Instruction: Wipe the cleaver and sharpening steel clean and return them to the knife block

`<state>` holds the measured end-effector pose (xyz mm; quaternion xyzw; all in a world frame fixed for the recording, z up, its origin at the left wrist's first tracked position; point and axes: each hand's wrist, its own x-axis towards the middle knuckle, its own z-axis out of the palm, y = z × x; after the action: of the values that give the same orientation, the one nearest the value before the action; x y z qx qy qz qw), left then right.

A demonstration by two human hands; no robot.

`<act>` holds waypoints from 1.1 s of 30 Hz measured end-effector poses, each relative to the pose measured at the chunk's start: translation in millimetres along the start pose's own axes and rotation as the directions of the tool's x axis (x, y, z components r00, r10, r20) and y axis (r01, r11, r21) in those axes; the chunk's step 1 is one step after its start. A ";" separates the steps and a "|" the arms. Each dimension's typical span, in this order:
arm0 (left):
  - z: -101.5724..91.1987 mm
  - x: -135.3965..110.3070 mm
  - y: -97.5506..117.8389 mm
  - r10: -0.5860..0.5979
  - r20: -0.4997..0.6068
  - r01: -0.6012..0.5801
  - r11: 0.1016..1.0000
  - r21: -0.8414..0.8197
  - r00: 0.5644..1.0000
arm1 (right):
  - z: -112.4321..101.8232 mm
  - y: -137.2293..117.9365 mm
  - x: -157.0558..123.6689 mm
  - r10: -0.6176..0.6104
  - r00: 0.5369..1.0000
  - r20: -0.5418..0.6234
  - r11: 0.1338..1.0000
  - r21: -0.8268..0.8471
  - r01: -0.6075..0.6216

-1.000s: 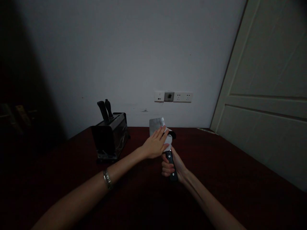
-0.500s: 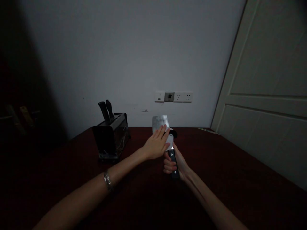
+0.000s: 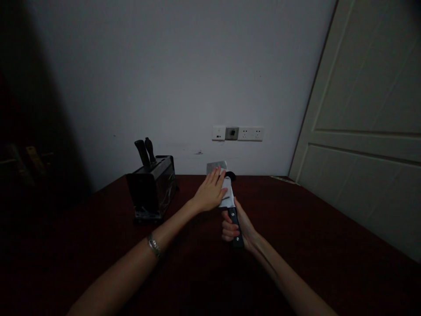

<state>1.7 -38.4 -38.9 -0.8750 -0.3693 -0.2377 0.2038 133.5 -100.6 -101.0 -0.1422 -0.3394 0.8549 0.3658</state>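
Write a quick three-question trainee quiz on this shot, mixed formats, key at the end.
1. Multiple choice. What does the right hand grip?
A) a wall socket
B) the cleaver's black handle
C) the door's edge

2. True or false. The left hand is clenched in a fist.

3. Count. How many handles stick up from the knife block?

Key
1. B.
2. False: its fingers are stretched out over the blade.
3. Two.
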 end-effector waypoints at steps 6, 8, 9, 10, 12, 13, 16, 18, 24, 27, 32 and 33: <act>-2.3 -6.9 10.5 0.087 0.000 -0.087 0.996 -0.005 0.996 | -1.4 -3.5 -2.4 -0.023 0.999 -0.024 1.000 -0.016 0.023; -1.5 5.3 -9.8 0.024 0.005 -0.024 1.000 -0.006 1.000 | -1.7 2.0 -0.4 0.019 1.000 -0.009 0.999 -0.025 -0.020; -0.4 11.9 -20.9 -0.017 0.010 0.017 1.000 -0.009 1.000 | -1.8 5.2 0.9 0.042 0.999 -0.001 0.999 -0.027 -0.042; 0.8 17.9 -31.3 -0.058 0.017 0.058 0.998 -0.013 0.998 | -1.7 8.2 2.0 0.061 0.998 0.006 0.998 -0.025 -0.060; 3.3 26.0 -45.3 -0.098 0.031 0.099 0.995 -0.018 0.995 | -1.0 12.0 3.4 0.082 0.996 0.018 0.997 -0.016 -0.081; 4.1 27.5 -47.7 -0.102 0.031 0.103 0.995 -0.017 0.994 | -0.5 12.4 3.4 0.084 0.996 0.023 0.996 -0.010 -0.084; 2.6 21.1 -34.8 -0.062 0.017 0.062 0.998 -0.005 0.998 | 1.6 7.4 1.0 0.054 0.998 0.039 0.998 0.016 -0.055; -1.4 9.5 -14.8 0.008 0.014 -0.008 1.000 -0.002 1.000 | 2.7 0.5 -2.1 0.005 0.999 0.036 1.000 0.025 -0.006; -14.4 -19.7 18.8 0.174 0.024 -0.174 0.985 0.008 0.984 | 3.3 -11.8 -8.2 -0.028 0.999 0.036 0.999 -0.020 0.029; -15.4 -11.5 1.2 0.137 0.023 -0.138 0.990 0.011 0.990 | 4.1 -7.6 -7.0 -0.001 0.998 0.068 0.999 -0.039 0.004; -11.4 19.8 -39.9 -0.032 0.052 0.032 0.999 0.002 0.998 | 5.1 3.7 -2.8 0.060 0.994 0.095 0.998 -0.012 -0.059; -10.5 24.4 -44.6 -0.060 0.062 0.060 0.998 -0.002 0.996 | 5.0 5.0 -2.2 0.070 0.992 0.102 0.998 -0.002 -0.070</act>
<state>-19.3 -1.9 -8.6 -0.8708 -0.4010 -0.2172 0.1834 129.9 -107.1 -100.9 -0.1101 -0.3518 0.8735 0.3180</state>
